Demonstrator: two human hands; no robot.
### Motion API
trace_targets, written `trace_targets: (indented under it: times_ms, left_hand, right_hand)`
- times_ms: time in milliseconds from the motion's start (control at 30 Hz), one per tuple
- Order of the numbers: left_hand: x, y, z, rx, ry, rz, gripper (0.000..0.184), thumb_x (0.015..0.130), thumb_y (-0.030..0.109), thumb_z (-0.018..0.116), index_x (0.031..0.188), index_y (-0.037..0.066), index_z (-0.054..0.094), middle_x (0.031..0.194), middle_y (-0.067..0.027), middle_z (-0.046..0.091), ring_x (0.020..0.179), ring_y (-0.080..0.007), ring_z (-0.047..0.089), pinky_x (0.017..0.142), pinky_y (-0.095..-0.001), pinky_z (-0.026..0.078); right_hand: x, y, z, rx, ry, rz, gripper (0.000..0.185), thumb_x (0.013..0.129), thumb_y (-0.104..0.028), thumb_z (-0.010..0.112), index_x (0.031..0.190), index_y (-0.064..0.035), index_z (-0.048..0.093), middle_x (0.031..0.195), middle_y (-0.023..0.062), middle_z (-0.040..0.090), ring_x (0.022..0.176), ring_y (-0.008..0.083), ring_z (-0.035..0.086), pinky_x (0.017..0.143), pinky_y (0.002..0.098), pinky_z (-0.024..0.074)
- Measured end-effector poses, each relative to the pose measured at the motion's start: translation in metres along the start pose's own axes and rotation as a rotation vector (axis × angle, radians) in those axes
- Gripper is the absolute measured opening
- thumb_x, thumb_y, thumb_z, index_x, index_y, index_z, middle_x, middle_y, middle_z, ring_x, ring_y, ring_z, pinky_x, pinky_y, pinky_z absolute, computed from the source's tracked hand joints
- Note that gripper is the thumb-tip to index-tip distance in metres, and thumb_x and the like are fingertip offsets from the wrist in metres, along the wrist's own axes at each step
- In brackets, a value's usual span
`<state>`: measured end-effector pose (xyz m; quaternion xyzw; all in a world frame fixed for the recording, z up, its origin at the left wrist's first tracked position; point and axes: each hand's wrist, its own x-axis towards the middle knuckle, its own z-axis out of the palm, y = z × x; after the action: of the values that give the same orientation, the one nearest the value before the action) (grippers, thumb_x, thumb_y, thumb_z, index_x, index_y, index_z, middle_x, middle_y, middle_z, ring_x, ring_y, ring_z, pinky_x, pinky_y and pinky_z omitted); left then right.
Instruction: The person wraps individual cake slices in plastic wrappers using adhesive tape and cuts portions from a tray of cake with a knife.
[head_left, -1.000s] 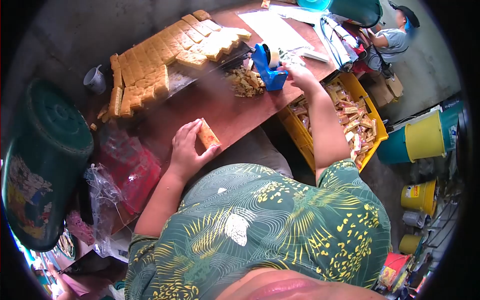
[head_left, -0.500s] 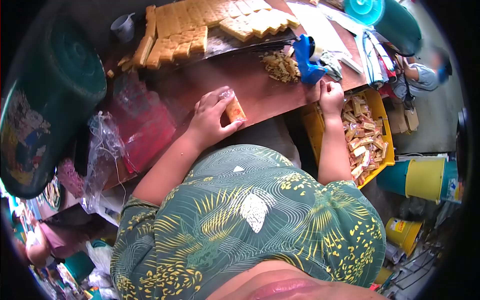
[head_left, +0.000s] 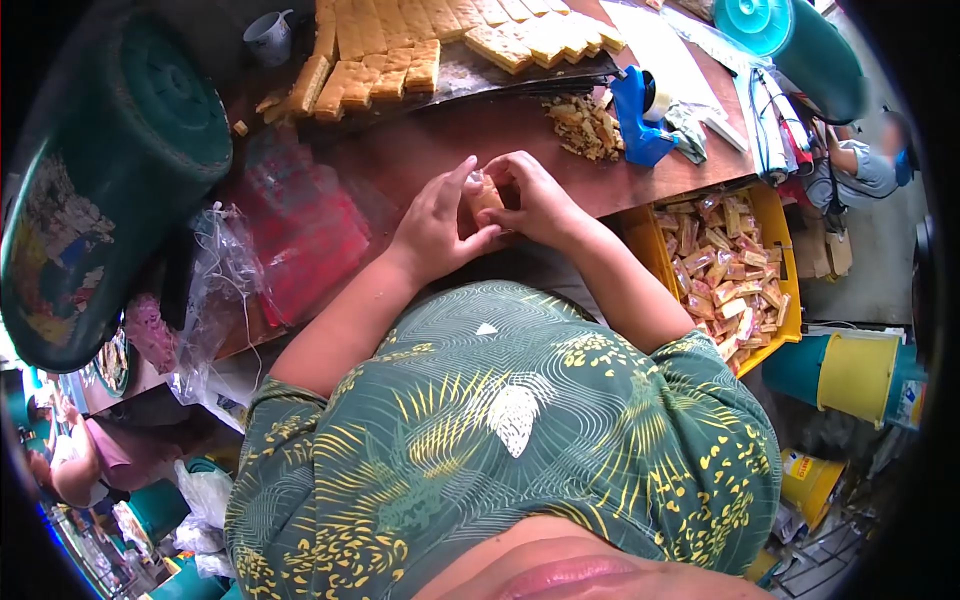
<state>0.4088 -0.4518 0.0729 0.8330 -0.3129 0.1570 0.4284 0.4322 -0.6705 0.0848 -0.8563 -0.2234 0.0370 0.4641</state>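
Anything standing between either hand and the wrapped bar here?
Nothing visible does. The left hand and right hand flank the wrapped bar directly; the blue tape dispenser sits off to the right, clear of them.

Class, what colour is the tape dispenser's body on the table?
The tape dispenser's body is bright blue; it shows best in the head view, the only one.

The left hand (head_left: 437, 225) and right hand (head_left: 541, 200) hold a wrapped bar (head_left: 487, 198) between their fingers, above the near edge of a brown table (head_left: 500, 122). Farther back lie sliced cake (head_left: 390, 72), crumbs (head_left: 588, 130) and a blue tape dispenser (head_left: 640, 125); a yellow crate (head_left: 791, 318) of wrapped bars stands at the right.
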Motion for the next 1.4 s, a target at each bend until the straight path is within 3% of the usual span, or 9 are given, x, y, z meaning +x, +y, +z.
trace_targets:
  times_ms: [167,467,533,667,767,900,1067,1267,1400]
  left_hand:
    - [0.026,-0.021,0.01,-0.219,-0.065,-0.28,0.068,0.089,0.001,0.072,0.152,0.013,0.048,0.105,-0.0102,0.063,0.083,-0.0155,0.065,0.076,-0.0299,0.058]
    - [0.028,-0.036,-0.033,-0.314,0.183,-0.286,0.029,0.094,0.005,0.071,0.122,0.007,0.071,0.122,-0.0082,0.064,0.102,-0.0152,0.066,0.082,-0.0284,0.057]
    - [0.017,-0.036,-0.086,0.079,0.251,-0.093,0.028,0.091,0.008,0.074,0.12,0.007,0.071,0.119,-0.0105,0.065,0.109,-0.0238,0.066,0.093,-0.0358,0.055]
    - [-0.026,-0.082,-0.151,0.493,0.406,-0.192,0.027,0.089,0.018,0.08,0.111,0.006,0.069,0.124,-0.0141,0.063,0.108,-0.0283,0.065,0.093,-0.0385,0.053]
    - [-0.072,-0.127,-0.151,0.552,0.256,-0.353,0.028,0.087,0.023,0.083,0.101,0.004,0.068,0.129,-0.0174,0.06,0.098,-0.0289,0.065,0.087,-0.0396,0.053]
    - [-0.074,-0.128,-0.155,0.319,0.18,-0.582,0.036,0.08,0.036,0.086,0.086,0.004,0.069,0.137,-0.0227,0.055,0.126,-0.043,0.054,0.107,-0.0487,0.045]
    - [-0.068,-0.1,-0.162,0.496,0.072,-0.506,0.029,0.081,0.03,0.084,0.086,0.005,0.069,0.14,-0.0211,0.054,0.118,-0.0398,0.058,0.101,-0.0467,0.048]
    - [-0.078,-0.135,-0.153,0.457,0.163,-0.36,0.034,0.081,0.036,0.085,0.084,0.006,0.069,0.141,-0.0188,0.054,0.103,-0.0337,0.065,0.088,-0.0428,0.053]
    - [-0.068,-0.097,-0.157,0.515,0.075,-0.42,0.036,0.08,0.039,0.083,0.084,0.005,0.071,0.141,-0.024,0.055,0.129,-0.045,0.053,0.11,-0.0509,0.043]
  right_hand:
    - [-0.001,0.001,0.003,0.083,-0.01,0.017,0.079,0.072,-0.011,0.091,0.141,-0.0023,0.053,0.128,0.0182,0.059,0.12,0.0329,0.062,0.106,0.0411,0.0518]
    - [0.019,-0.038,-0.048,-0.395,-0.497,-0.064,0.065,0.073,-0.012,0.089,0.133,-0.0047,0.064,0.121,0.0144,0.063,0.118,0.0303,0.063,0.101,0.0445,0.0536]
    - [0.023,-0.048,-0.09,-0.164,-0.241,-0.087,0.036,0.08,-0.009,0.083,0.115,-0.0048,0.073,0.104,0.0063,0.068,0.094,0.0182,0.07,0.076,0.0313,0.0583]
    - [0.054,-0.034,-0.139,0.268,0.776,-0.046,0.008,0.098,-0.011,0.072,0.101,-0.007,0.066,0.098,0.0021,0.069,0.086,0.0098,0.063,0.077,0.0246,0.0513]
    - [0.086,-0.044,-0.128,-0.179,0.573,-0.223,0.016,0.096,-0.015,0.075,0.105,-0.0055,0.066,0.1,0.0031,0.068,0.094,0.0129,0.064,0.082,0.029,0.0516]
    - [0.124,-0.086,-0.063,-0.368,0.203,-0.174,0.03,0.091,-0.023,0.079,0.113,-0.007,0.066,0.112,0.0138,0.067,0.103,0.0274,0.068,0.092,0.0386,0.0536]
    - [0.175,-0.067,-0.014,-0.679,0.105,0.039,0.082,0.083,-0.042,0.085,0.15,-0.0138,0.047,0.143,0.0193,0.052,0.131,0.0386,0.056,0.108,0.0475,0.0492]
    - [0.193,-0.064,-0.01,-0.723,0.038,0.226,0.072,0.088,-0.022,0.073,0.153,-0.0139,0.044,0.147,0.0211,0.051,0.134,0.0383,0.054,0.111,0.0489,0.0458]
    - [0.192,-0.074,-0.008,-0.805,0.071,0.29,0.072,0.09,-0.032,0.071,0.154,-0.0119,0.044,0.139,0.0246,0.058,0.132,0.0401,0.055,0.113,0.0533,0.041]
